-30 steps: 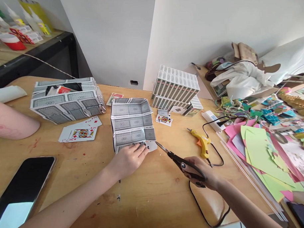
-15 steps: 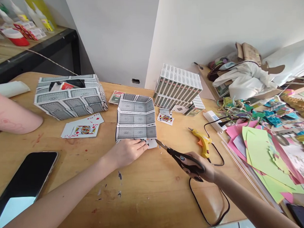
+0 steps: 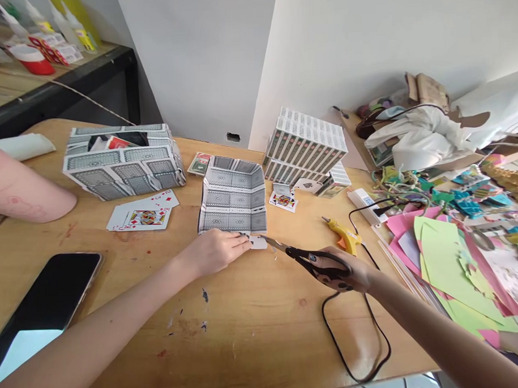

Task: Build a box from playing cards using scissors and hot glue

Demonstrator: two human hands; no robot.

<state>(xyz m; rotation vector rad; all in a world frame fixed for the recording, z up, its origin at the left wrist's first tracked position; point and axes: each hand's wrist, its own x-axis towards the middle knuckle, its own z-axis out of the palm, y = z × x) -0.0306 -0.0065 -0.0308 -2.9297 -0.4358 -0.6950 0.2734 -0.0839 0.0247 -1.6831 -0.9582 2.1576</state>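
In front of me stands an open box made of grey-backed playing cards. My left hand is closed at its front edge, fingers pressed together on a white playing card that sticks out to the right of the fingertips; most of that card is hidden. My right hand grips black-handled scissors, my fingers through the loops. The scissor blades reach left, their tips at the right end of the white card. Whether the blades touch the card I cannot tell.
A larger card-covered box and loose cards lie left, near a phone and another person's arm. Stacked card packs stand behind. A yellow glue gun with a cable and coloured paper lie right.
The scissors have shifted slightly left at their tips, up to the card's end, and my right hand has risen a little. My left hand stays at the box's front edge. The view has shifted slightly.
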